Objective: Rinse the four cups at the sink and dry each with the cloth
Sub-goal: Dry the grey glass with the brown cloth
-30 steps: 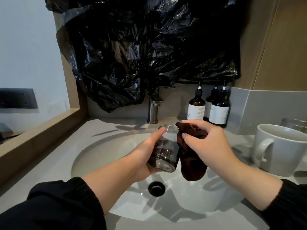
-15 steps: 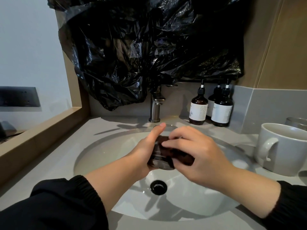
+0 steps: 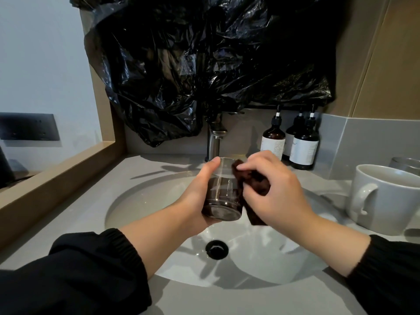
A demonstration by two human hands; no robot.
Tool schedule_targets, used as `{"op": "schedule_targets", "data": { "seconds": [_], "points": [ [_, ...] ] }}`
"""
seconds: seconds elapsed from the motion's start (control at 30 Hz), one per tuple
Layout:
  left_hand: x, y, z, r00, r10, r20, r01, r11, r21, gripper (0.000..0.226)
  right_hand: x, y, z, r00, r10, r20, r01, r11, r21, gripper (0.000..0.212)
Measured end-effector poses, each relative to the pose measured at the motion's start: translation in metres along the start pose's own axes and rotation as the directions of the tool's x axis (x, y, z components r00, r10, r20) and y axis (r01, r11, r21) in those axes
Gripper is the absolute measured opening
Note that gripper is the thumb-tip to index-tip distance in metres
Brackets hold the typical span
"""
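Observation:
My left hand grips a clear glass cup above the white sink basin, tilted with its thick base toward me. My right hand holds a dark brown cloth against the cup's right side, part of it stuffed into the cup and a tail hanging below. A white mug stands on the counter at the right, with a metal cup partly hidden behind it.
The faucet rises behind the cup, with no water running. Three dark pump bottles stand at the back right. Black plastic sheeting covers the wall above. A wooden ledge borders the left. The drain lies below my hands.
My right hand wrapped the cloth over the cup, then drew back to its right side. The cup's rim shows again. My left hand has kept its hold.

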State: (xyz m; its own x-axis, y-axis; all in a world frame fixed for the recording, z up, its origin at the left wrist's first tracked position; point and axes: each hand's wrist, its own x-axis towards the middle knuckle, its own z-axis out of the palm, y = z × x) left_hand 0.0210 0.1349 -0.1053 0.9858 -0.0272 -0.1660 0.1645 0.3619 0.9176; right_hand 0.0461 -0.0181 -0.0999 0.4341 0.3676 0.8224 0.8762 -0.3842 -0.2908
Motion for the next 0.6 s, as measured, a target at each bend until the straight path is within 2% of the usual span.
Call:
{"op": "schedule_targets", "data": {
  "seconds": [0.07, 0.13, 0.23, 0.3, 0.37, 0.43, 0.53, 0.6],
  "points": [
    [0.0, 0.0, 0.001, 1.0, 0.014, 0.001, -0.014, 1.0, -0.021, 0.055, 0.0, 0.001, -0.001, 0.997, 0.058, -0.047, -0.057, 0.998, 0.01, 0.027],
    [-0.001, 0.001, 0.0, 0.999, 0.037, -0.008, -0.037, 0.997, -0.06, 0.052, -0.007, -0.004, -0.001, 0.998, -0.06, 0.034, 0.061, 0.998, -0.011, 0.027],
    [0.0, 0.002, -0.004, 0.998, 0.061, -0.015, -0.062, 0.993, -0.097, 0.052, -0.014, -0.01, 0.0, 0.949, -0.266, 0.166, 0.279, 0.958, -0.061, 0.028],
    [-0.002, 0.003, -0.004, 0.999, 0.053, -0.001, -0.053, 0.995, -0.082, 0.052, -0.01, -0.009, -0.001, 0.947, -0.276, 0.162, 0.288, 0.956, -0.053, 0.026],
    [-0.003, 0.004, -0.003, 0.999, 0.053, 0.006, -0.052, 0.997, -0.053, 0.052, -0.003, -0.003, -0.003, 0.984, -0.15, 0.092, 0.152, 0.988, -0.019, 0.023],
    [-0.005, 0.006, -0.002, 0.997, 0.073, 0.022, -0.072, 0.997, -0.023, 0.056, 0.002, 0.007, -0.006, 0.996, 0.091, 0.022, -0.092, 0.996, 0.019, 0.021],
    [-0.006, 0.007, -0.003, 0.994, 0.086, 0.07, -0.087, 0.996, 0.012, 0.072, 0.009, 0.014, -0.014, 0.917, 0.398, 0.014, -0.394, 0.903, 0.17, 0.034],
    [-0.005, 0.007, -0.005, 0.992, 0.082, 0.094, -0.085, 0.996, 0.036, 0.076, 0.015, 0.011, -0.024, 0.878, 0.473, 0.072, -0.474, 0.837, 0.274, 0.038]
  ]
}}
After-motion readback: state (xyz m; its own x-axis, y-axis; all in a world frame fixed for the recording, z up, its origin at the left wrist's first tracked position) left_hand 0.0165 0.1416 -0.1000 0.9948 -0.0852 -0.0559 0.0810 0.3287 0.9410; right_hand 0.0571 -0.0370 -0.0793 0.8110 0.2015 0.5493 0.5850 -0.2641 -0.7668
